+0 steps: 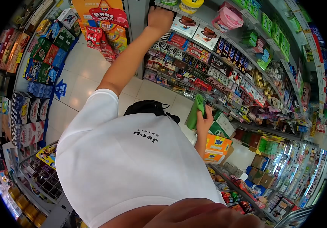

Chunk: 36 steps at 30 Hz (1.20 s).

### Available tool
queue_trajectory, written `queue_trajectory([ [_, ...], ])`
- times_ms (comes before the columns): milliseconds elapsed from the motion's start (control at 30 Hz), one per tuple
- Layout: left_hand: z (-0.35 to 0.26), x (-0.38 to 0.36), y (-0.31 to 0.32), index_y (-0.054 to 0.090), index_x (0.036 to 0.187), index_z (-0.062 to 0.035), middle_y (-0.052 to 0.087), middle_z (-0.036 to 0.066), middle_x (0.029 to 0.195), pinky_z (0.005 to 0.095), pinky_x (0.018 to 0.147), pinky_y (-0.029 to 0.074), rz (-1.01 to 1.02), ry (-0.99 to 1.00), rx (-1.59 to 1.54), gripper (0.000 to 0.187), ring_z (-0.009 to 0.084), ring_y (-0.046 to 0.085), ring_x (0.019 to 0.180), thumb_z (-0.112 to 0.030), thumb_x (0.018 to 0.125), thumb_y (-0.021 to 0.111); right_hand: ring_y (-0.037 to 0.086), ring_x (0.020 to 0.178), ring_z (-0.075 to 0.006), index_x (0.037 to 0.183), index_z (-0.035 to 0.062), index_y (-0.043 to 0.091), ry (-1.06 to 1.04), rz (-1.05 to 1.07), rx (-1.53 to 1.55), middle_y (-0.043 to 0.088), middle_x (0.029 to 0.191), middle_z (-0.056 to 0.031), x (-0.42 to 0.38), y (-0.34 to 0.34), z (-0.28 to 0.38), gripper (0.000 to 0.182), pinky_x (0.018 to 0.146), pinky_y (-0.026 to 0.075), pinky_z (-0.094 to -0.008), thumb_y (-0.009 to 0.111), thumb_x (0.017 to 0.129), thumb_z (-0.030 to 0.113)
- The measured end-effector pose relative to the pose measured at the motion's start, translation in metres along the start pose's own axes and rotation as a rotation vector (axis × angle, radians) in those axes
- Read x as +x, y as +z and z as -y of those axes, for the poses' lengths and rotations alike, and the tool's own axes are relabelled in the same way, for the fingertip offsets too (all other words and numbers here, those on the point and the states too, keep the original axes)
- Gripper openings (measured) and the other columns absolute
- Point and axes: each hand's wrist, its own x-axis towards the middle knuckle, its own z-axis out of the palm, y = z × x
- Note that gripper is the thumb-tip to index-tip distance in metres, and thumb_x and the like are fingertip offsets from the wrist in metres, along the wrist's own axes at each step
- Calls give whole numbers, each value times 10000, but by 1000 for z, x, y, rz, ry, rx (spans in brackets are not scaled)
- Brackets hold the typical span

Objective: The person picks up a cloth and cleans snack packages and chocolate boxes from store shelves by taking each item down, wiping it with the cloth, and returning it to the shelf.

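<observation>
My left hand (161, 19) is stretched out to the far left end of a shelf, beside white boxes (185, 26) with a brown cup printed on them. Its fingers point away from me into the shelf and are mostly hidden, so I cannot see whether they hold anything. Lower down and to the right, my right hand (204, 118) grips a folded green cloth (196, 111) in front of my body. A yellow tub (191, 5) and a pink tub (228, 18) stand on the ledge above the white boxes.
Shelves of packaged sweets (201, 53) run along the front and right. Hanging snack packs (106, 28) are at the front left. Stacked boxed goods (49, 53) line the left. An orange carton (216, 147) sits by my right forearm. Pale floor tiles (81, 62) show between the racks.
</observation>
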Motion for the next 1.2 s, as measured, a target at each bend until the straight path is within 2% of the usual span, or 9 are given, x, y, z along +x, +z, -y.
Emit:
queue_trajectory([
  [100, 7, -1, 9, 763, 879, -124, 731, 92, 915, 484, 849, 459, -15, 35, 7, 147, 290, 687, 932, -193, 751, 739, 605, 1119, -267, 1184, -80, 637, 1, -3, 13, 634, 1196, -155, 0, -4, -1, 363, 1015, 429, -319, 653, 852, 65],
  [200, 7, 5, 1, 784, 1107, -223, 730, 94, 1009, 506, 940, 466, 202, -9, 49, 334, 283, 668, 1043, -316, 787, 800, 605, 1114, -267, 1176, -89, 634, -15, -6, 1, 634, 1196, -158, 1, -9, -7, 358, 1015, 430, -321, 651, 852, 63],
  [300, 8, 0, 4, 760, 929, -127, 733, 99, 934, 490, 874, 474, 17, 47, -34, 247, 299, 693, 952, -268, 729, 789, 605, 1112, -267, 1168, -93, 632, -36, -23, -7, 635, 1193, -158, 4, -12, -11, 355, 1014, 430, -321, 650, 850, 65],
  [500, -1, -5, -27, 694, 990, 4, 657, 208, 1002, 491, 866, 489, -9, -52, -346, 191, 386, 611, 1004, -121, 852, 651, 606, 1119, -276, 1165, -87, 639, -5, -12, 3, 642, 1175, -165, 3, -13, -9, 359, 1016, 431, -327, 648, 841, 66],
  [800, -3, -26, -38, 675, 1085, -2, 644, 195, 1087, 489, 898, 489, -200, -33, -624, 286, 400, 610, 1018, -149, 847, 736, 605, 1119, -281, 1181, -79, 639, -71, -46, -17, 636, 1201, -169, -1, -8, -18, 363, 1020, 433, -339, 649, 849, 67],
  [900, 2, -51, -45, 760, 1158, -196, 700, 85, 1172, 435, 983, 502, -332, 14, -720, 288, 267, 670, 1062, -163, 871, 764, 602, 1117, -282, 1185, -81, 636, -91, -89, -19, 630, 1211, -167, 0, -4, -2, 358, 1016, 430, -333, 650, 859, 67],
  [933, -8, -65, -68, 719, 1204, -119, 676, 87, 1244, 364, 1002, 511, -269, -84, -817, 279, 222, 655, 1108, -105, 925, 720, 600, 1117, -282, 1184, -84, 635, -87, -98, 6, 629, 1211, -167, 2, -3, 7, 357, 1015, 428, -331, 650, 861, 66],
  [1067, -40, -111, -108, 563, 1356, 8, 621, 124, 1334, 345, 999, 510, 44, -743, -2131, 382, 209, 618, 1120, -90, 993, 630, 610, 1048, -172, 1263, -38, 629, 116, -138, 251, 661, 1171, -105, 2, 10, 9, 343, 929, 479, -293, 643, 938, 71],
  [1200, -68, -137, -126, 454, 1454, -16, 539, 157, 1442, 366, 1014, 510, 249, -912, -2612, 464, 229, 611, 1156, -144, 1027, 582, 612, 1003, -122, 1289, 0, 627, 311, -161, 505, 661, 1157, -63, 10, 24, 43, 326, 883, 500, -283, 641, 973, 78],
])
